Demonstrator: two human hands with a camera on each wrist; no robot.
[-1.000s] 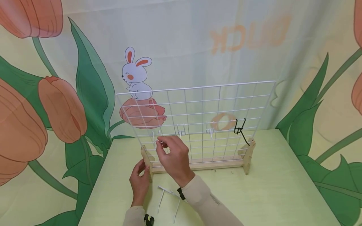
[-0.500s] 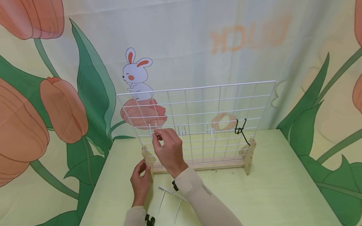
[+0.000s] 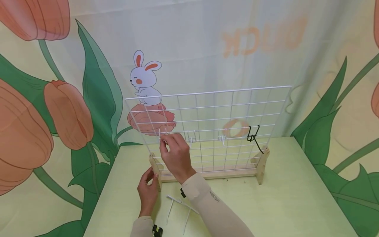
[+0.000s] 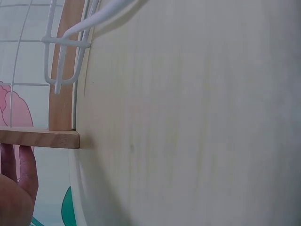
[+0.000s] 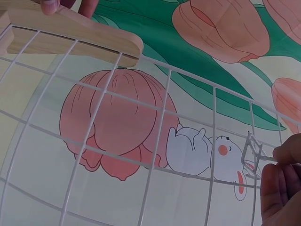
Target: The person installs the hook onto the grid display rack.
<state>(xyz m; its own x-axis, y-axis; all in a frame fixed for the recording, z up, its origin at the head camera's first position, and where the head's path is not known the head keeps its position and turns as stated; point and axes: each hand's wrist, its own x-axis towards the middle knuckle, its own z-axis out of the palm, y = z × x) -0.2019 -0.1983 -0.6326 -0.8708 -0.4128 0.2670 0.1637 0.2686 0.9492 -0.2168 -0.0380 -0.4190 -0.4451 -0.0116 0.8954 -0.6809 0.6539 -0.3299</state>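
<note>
While at wire grid (image 3: 215,118), right grip (image 3: 176,154) around hook (image 5: 255,153), left grip (image 3: 148,191) loose against stand (image 3: 231,173).

On the pale cloth (image 3: 189,65) at the back, one word can be read: "DUCK" (image 3: 265,38), in big, faint orange letters. It stands mirrored, with the K at the left end and the D, quite blurred, at the right end. Lower on the same cloth there is an orange ring (image 3: 228,127); I cannot tell if it is a letter. The right sleeve (image 3: 220,214) carries a small dark print (image 3: 214,196) along the forearm, too tiny for reading with certainty.
</note>
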